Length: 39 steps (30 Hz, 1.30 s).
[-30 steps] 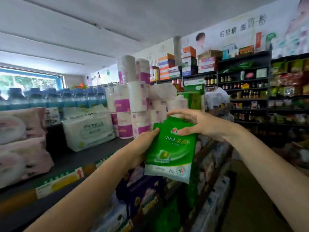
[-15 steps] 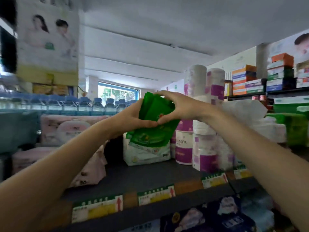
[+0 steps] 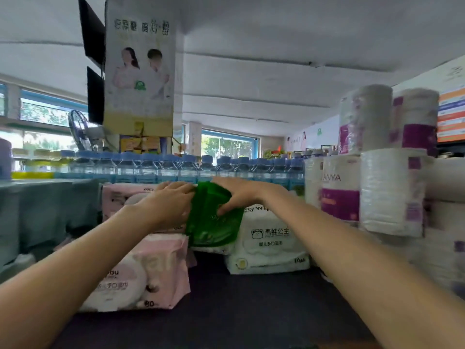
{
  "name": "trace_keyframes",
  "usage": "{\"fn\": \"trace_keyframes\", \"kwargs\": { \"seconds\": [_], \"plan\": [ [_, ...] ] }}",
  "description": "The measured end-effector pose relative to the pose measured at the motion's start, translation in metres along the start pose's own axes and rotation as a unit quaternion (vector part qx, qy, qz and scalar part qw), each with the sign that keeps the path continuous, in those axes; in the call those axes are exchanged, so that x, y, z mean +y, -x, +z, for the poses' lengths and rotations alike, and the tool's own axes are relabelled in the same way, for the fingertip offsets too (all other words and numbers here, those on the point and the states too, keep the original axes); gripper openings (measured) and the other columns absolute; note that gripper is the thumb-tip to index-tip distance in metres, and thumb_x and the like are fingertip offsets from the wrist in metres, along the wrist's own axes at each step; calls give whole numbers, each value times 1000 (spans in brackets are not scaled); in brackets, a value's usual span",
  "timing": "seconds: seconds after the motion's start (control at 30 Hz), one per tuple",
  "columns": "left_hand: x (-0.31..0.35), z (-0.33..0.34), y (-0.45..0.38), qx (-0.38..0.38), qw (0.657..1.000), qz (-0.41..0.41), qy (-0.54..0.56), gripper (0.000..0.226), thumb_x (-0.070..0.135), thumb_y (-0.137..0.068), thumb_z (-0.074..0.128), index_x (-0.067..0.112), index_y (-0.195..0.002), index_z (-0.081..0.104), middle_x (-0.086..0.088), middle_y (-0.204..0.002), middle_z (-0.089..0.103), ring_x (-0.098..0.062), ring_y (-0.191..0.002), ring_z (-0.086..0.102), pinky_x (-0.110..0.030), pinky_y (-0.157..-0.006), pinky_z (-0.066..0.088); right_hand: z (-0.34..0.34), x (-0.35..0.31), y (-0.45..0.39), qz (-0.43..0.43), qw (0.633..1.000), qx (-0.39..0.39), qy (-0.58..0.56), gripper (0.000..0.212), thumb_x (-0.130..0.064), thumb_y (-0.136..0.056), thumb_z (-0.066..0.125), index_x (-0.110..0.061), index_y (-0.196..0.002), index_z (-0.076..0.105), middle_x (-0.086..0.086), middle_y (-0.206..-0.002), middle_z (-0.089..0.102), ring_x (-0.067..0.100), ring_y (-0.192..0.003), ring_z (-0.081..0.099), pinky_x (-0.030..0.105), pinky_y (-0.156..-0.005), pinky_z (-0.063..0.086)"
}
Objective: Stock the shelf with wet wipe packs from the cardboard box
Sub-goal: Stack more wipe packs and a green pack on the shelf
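Observation:
Green wet wipe packs [image 3: 212, 220] stand upright at the back of the dark shelf [image 3: 226, 306], in the gap between stacked pink packs [image 3: 148, 270] and a white wipe pack [image 3: 269, 245]. My left hand [image 3: 167, 201] grips the green packs from the left side. My right hand [image 3: 239, 195] holds them from the top right, fingers curled over the front. The cardboard box is out of view.
Tissue rolls in purple-and-white wrap [image 3: 372, 187] stack high on the right of the shelf. A row of blue-capped water bottles [image 3: 176, 167] stands behind the packs. Grey-blue packs [image 3: 45, 212] fill the left side. Bare shelf lies in front, between my forearms.
Both hands have carried the green packs forward and down from mid-air into the gap between the pink and white packs. The view has swung left and closer to the shelf.

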State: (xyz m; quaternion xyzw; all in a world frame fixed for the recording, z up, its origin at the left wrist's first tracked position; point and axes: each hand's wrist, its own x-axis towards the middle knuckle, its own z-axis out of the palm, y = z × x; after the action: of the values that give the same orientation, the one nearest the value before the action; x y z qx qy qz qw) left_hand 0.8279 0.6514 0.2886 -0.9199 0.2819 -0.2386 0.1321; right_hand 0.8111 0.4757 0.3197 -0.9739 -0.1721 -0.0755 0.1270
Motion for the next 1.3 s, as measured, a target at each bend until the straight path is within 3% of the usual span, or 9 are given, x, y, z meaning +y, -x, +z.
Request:
{"fn": "trace_keyframes", "kwargs": {
  "seconds": [0.1,0.2,0.47,0.63,0.73,0.9,0.97,1.1,1.3],
  "plan": [
    [7,11,-7,-51,999,-14,-2,59,38,-97,29,27,-150,4,10,-158,-1,-31,-144,8,-55,-115,15,-5,6,-1,15,999,-29,5,50,-10,-84,64,-12,-128,43,10,-125,55,26,-112,56,32,-87,51],
    [12,18,-11,-66,996,-26,-55,55,39,-97,33,32,-148,15,9,-157,-4,-38,-143,1,-62,-110,14,-2,0,-10,24,997,-32,60,44,-12,-85,63,-12,-126,46,9,-123,57,26,-112,57,29,-84,49],
    [-3,26,-11,4,999,-10,-39,48,14,-93,47,30,-137,38,7,-149,25,-33,-141,13,-55,-113,20,23,0,-40,20,978,-24,208,65,-26,-83,66,-21,-138,32,7,-138,46,27,-124,45,39,-98,39],
    [-16,29,-11,77,997,17,14,43,8,-91,47,24,-131,46,2,-144,30,-28,-133,24,-39,-112,30,18,-7,-48,40,970,-122,207,61,-26,-87,62,-21,-140,34,6,-138,42,25,-125,41,29,-90,36],
    [-19,24,-14,73,997,21,29,39,7,-90,49,22,-127,49,3,-141,33,-26,-131,28,-36,-110,33,17,-8,-52,55,961,-137,233,60,-33,-88,60,-22,-141,34,6,-141,38,26,-128,36,34,-98,35],
    [-17,22,-22,48,998,11,43,35,6,-89,51,24,-119,54,5,-134,38,-24,-127,30,-39,-108,34,36,4,-64,53,973,-26,223,60,-58,-84,50,-30,-136,38,6,-147,34,33,-136,26,53,-110,21],
    [-17,23,-21,48,998,9,51,36,6,-88,50,25,-119,55,5,-133,39,-24,-126,30,-40,-108,34,44,4,-68,40,961,33,272,53,-52,-85,53,-25,-130,45,7,-143,39,32,-135,28,54,-111,18],
    [-14,25,-19,51,998,-2,35,36,7,-89,50,22,-122,54,4,-134,38,-26,-126,30,-41,-108,32,58,9,-70,33,927,76,366,40,-48,-89,49,-23,-120,52,3,-129,52,25,-120,46,48,-103,29],
    [0,24,-10,41,996,-33,69,44,12,-88,54,21,-131,48,0,-148,29,-28,-142,14,-50,-118,10,65,-4,-39,35,935,117,334,41,-26,-93,48,-18,-133,42,5,-140,45,27,-131,38,50,-112,17]
  ]
}}
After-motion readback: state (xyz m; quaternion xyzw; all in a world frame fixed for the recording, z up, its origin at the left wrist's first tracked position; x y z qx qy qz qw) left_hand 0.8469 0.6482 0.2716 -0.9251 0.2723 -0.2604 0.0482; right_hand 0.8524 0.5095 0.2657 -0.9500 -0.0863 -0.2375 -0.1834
